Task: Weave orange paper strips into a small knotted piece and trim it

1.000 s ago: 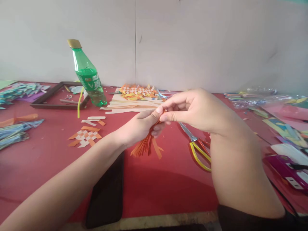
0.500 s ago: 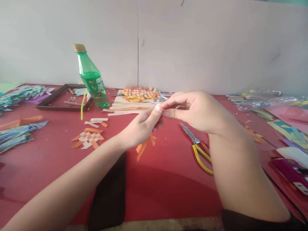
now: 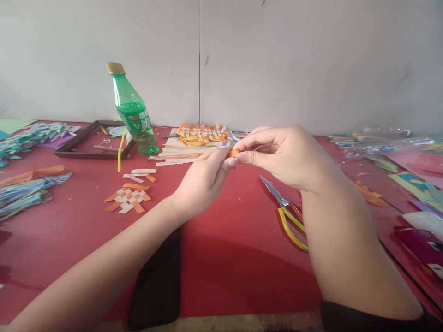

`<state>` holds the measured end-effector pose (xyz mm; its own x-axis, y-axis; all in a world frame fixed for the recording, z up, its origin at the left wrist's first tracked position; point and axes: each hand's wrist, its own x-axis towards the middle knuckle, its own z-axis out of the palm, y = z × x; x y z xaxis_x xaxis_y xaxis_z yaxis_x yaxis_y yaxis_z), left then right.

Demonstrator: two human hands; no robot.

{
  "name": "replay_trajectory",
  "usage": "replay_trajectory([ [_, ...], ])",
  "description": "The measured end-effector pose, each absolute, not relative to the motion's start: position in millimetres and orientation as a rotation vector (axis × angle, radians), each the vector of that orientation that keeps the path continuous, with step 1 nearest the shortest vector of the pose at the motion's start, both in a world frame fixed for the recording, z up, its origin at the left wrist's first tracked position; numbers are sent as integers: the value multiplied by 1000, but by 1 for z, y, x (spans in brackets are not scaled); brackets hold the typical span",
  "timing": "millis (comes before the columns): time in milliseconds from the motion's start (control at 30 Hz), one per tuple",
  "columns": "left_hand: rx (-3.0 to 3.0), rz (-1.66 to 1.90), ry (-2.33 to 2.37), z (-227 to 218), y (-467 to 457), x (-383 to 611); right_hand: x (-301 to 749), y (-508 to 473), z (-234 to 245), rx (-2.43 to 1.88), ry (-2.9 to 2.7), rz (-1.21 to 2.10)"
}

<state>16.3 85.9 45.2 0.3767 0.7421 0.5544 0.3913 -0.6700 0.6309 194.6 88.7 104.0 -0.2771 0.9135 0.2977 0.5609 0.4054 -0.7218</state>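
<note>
Between my two hands a small orange paper piece shows at the fingertips; most of it is hidden by the fingers. My left hand is closed on its near left side, thumb against it. From the right, my right hand pinches the same piece between thumb and forefinger. Scissors with yellow and red handles lie below my right hand. Left of my hands rests a woven orange-and-white paper piece, with loose cut strips just behind it. Behind my fingers lie pale paper strips.
A green bottle stands beside a dark frame. More woven orange pieces lie by the wall. A black phone is under my left forearm. Blue strip bundles are at left, a magenta object at right.
My left hand has turned, and the orange strip ends that hung below it are now out of sight. An orange part now shows between the fingertips. My right hand stays nearly in place.
</note>
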Motion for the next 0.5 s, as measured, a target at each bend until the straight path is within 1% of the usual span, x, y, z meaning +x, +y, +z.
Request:
replay_trajectory([
  [233,2322,1119,860,52,92,12,197,88,105,-1285,-1956,661],
  [500,2239,1019,970,55,88,10,194,84,108,-1271,-1960,695],
])
